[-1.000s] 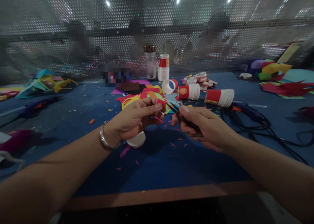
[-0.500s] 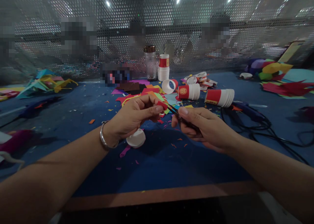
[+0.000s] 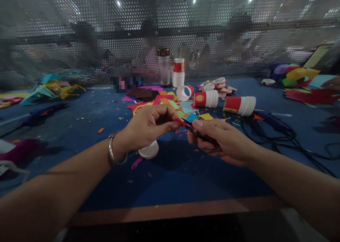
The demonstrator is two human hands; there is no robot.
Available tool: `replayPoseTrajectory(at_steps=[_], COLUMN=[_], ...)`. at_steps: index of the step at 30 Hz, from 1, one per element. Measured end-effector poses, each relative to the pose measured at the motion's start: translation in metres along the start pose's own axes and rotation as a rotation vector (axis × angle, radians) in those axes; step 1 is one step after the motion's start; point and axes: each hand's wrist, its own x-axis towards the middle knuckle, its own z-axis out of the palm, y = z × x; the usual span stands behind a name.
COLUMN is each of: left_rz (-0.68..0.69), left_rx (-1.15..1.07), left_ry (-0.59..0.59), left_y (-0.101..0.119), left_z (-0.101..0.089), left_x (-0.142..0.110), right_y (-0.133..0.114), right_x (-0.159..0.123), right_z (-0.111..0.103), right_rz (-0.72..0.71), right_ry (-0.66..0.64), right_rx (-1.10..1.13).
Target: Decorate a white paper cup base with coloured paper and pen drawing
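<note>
My left hand (image 3: 151, 127), with a silver bangle at the wrist, pinches a small piece of red paper (image 3: 181, 122) between thumb and fingertips. My right hand (image 3: 216, 137) is closed around dark scissors (image 3: 198, 133), whose blades point left and meet the edge of the red paper. Most of the scissor handles are hidden by the fingers. Below my left hand lies a white round lid-like piece (image 3: 149, 150), partly covered by the hand. Purple paper scraps (image 3: 136, 162) are scattered beside it on the blue table (image 3: 172, 189).
Beyond my hands lie coloured paper sheets (image 3: 162, 99), tipped stacks of paper cups (image 3: 205, 99), an upright cup stack (image 3: 178, 74) and a glass bottle (image 3: 164, 68). Glue guns flank the space, a blue one (image 3: 273, 121) with black cable at right and another (image 3: 44, 113) at left.
The red paper has turned and shows a narrower face between my left fingers. The scissors have tilted a little against it. The whole view has shifted slightly.
</note>
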Motion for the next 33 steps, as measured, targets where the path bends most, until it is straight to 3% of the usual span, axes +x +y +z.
replayPoseTrajectory(at_steps=[33], left_rz=[-0.02], left_rx=[0.085], left_ry=[0.02], left_y=[-0.0038], left_z=[0.0045], left_x=[-0.0025], right_y=[0.0022], right_x=[0.0011], right_z=[0.0027], right_rz=[0.02], right_ry=[0.054], right_rx=[-0.041])
